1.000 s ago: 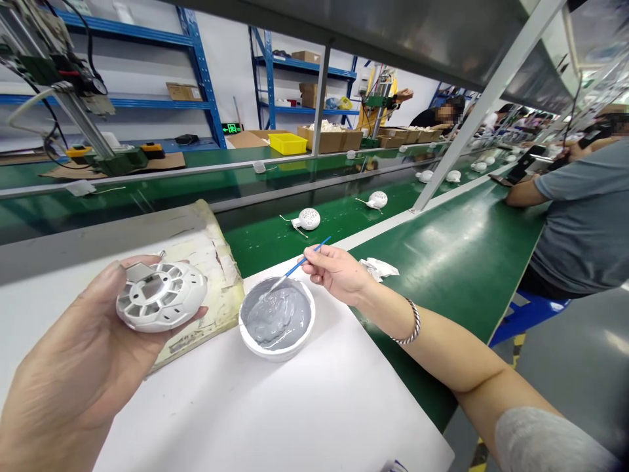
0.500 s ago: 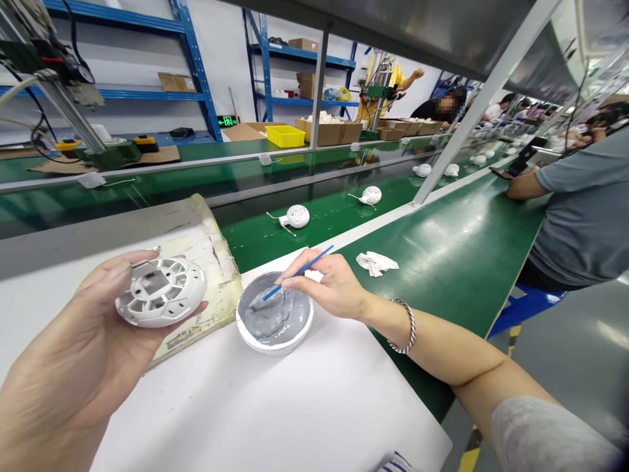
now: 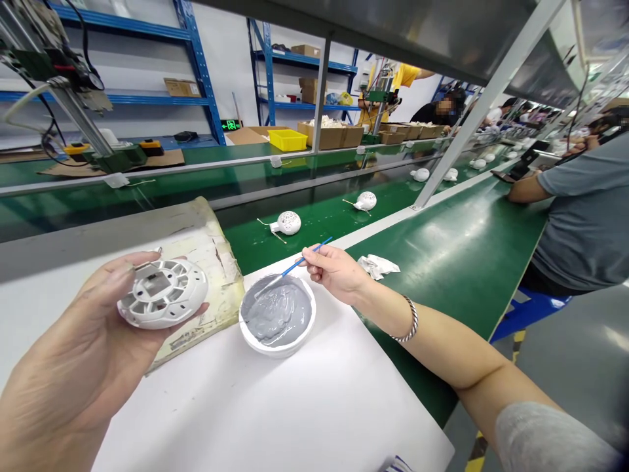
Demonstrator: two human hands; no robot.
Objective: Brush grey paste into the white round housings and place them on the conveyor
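On the left, my left hand (image 3: pixel 93 334) holds a round white plastic part (image 3: pixel 170 295) by its edge, its openwork face with a square central opening turned up. My right hand (image 3: pixel 337 272) pinches a thin blue stick (image 3: pixel 293 266) above the right rim of a white bowl (image 3: pixel 278 349). The stick's pale lower end reaches the thick grey paste (image 3: pixel 280 314) inside the bowl. The bowl stands on a white sheet (image 3: pixel 236 419), beside a worn, stained board (image 3: pixel 216 282) that lies partly behind the white part.
White round parts with wires (image 3: pixel 287 223) lie on the green conveyor (image 3: pixel 319 226). A crumpled tissue (image 3: pixel 378 266) is right of my right hand. A slanted metal post (image 3: pixel 457 137) rises beyond. A person in a grey shirt (image 3: pixel 590 203) sits at the right.
My right hand has moved slightly up and right, drawing the stick back so its pale end shows. The white parts on the conveyor have shifted left. My left hand is nearly unchanged.
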